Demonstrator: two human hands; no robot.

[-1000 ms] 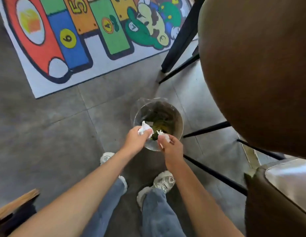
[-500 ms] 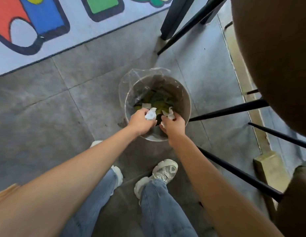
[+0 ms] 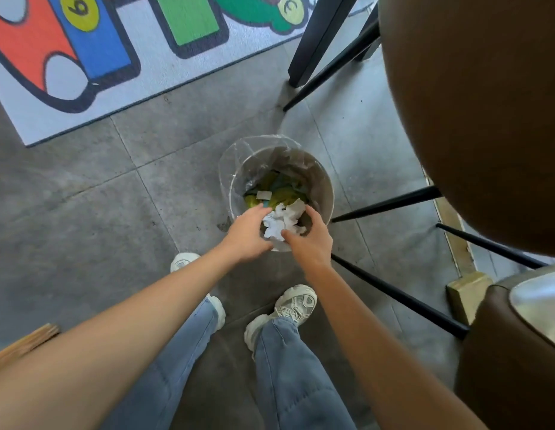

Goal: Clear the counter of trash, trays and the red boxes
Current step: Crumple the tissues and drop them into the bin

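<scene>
A small round trash bin (image 3: 328,184) with a clear plastic liner stands on the grey floor in front of my feet. Green and yellow scraps lie inside it. Crumpled white paper (image 3: 282,219) sits over the bin's near side, between my two hands. My left hand (image 3: 247,234) is just left of the paper with its fingers spread apart. My right hand (image 3: 310,240) is just right of it, thumb and fingers curved apart. Neither hand closes on the paper. The counter, trays and red boxes are out of view.
Two brown padded stools (image 3: 474,113) with black metal legs (image 3: 394,293) stand close on the right of the bin. A colourful play rug (image 3: 93,57) covers the floor at the top left. A wooden edge (image 3: 28,342) shows at the bottom left.
Both hands held crumpled white paper over the bin; now their fingers have spread and the paper lies loose between them at the bin's mouth. The view tilted slightly.
</scene>
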